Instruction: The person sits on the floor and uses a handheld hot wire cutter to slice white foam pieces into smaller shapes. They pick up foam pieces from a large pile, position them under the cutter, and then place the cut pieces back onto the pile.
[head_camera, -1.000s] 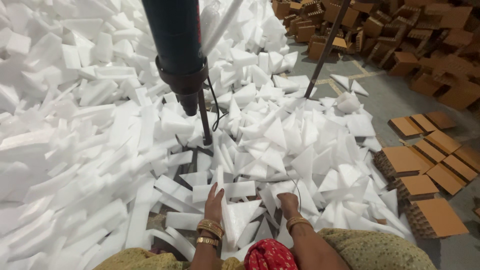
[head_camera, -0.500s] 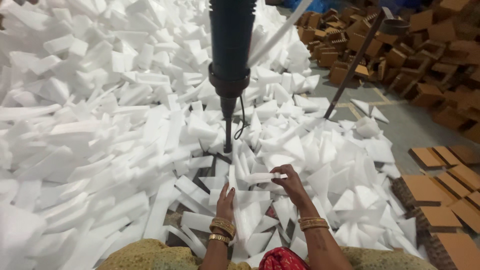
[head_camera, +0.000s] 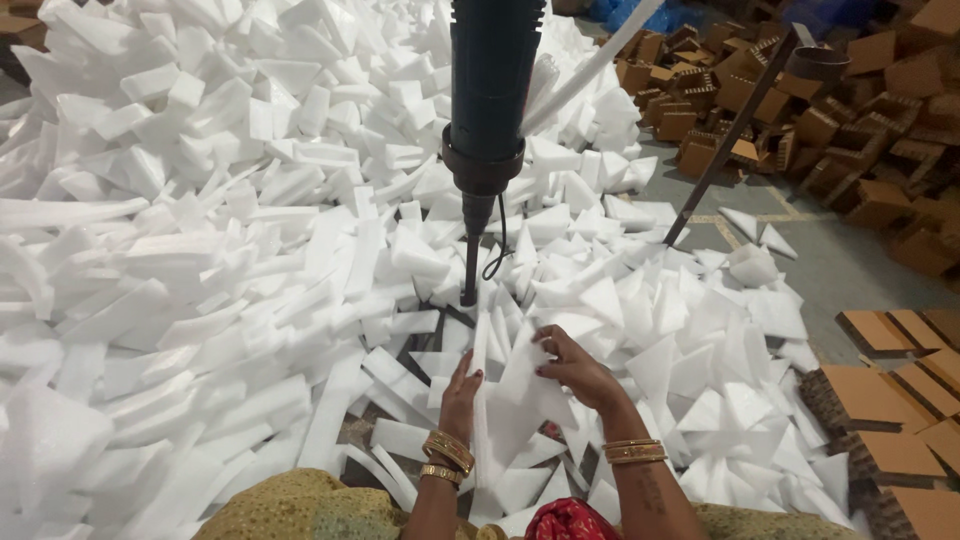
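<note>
Below the hanging dark tool (head_camera: 488, 120), my left hand (head_camera: 460, 392) and right hand (head_camera: 575, 368) pinch one white foam triangle (head_camera: 515, 400) upright. Loose foam offcuts (head_camera: 200, 250) crowd around; brown cardboard pieces (head_camera: 890, 350) lie right.

A grey concrete floor (head_camera: 850, 270) shows at right — brown cardboard pieces (head_camera: 800, 120) heaped along the far edge, more cardboard stacks (head_camera: 900, 390) nearer, under dim indoor light.

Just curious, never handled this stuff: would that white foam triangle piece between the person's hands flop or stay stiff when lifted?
The white foam triangle piece probably stays stiff: it stands on edge between the left hand and right hand. Likely light, held with fingertips only. Probably brittle, judging by scraps around.
</note>
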